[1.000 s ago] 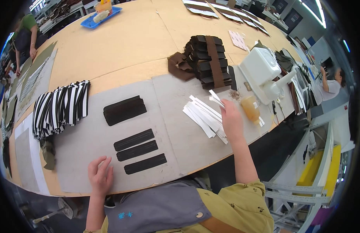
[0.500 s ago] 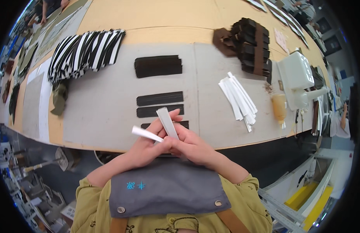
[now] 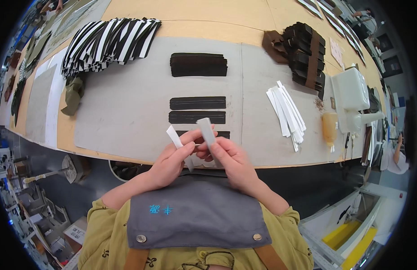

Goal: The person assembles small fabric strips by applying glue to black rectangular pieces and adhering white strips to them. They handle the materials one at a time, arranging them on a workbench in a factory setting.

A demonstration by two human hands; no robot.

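Note:
My left hand [image 3: 172,161] is closed, pinching a single narrow white strip [image 3: 174,136] between thumb and fingers. In my right hand [image 3: 237,161] is a small stack of white strips [image 3: 206,129], with the thumb pressed on its near side. Both hands are close together over the table's near edge, and some fingertips meet behind the strips. Beyond them lie two flat black strips [image 3: 197,103], one above the other. A third black strip [image 3: 223,134] is partly covered by my hands. Farther off sits a pile of dark strips [image 3: 198,65].
To the right, loose white strips [image 3: 285,114] fan out on the grey mat [image 3: 127,108]. Past them are a strapped brown bundle [image 3: 303,56], an amber bottle [image 3: 329,128] and a white container [image 3: 350,90]. Black and white strips [image 3: 111,42] are heaped at the far left.
The single white strip has swung from slanting leftward to more upright. My hands have moved slightly apart. Table things appear shifted right and up in the view.

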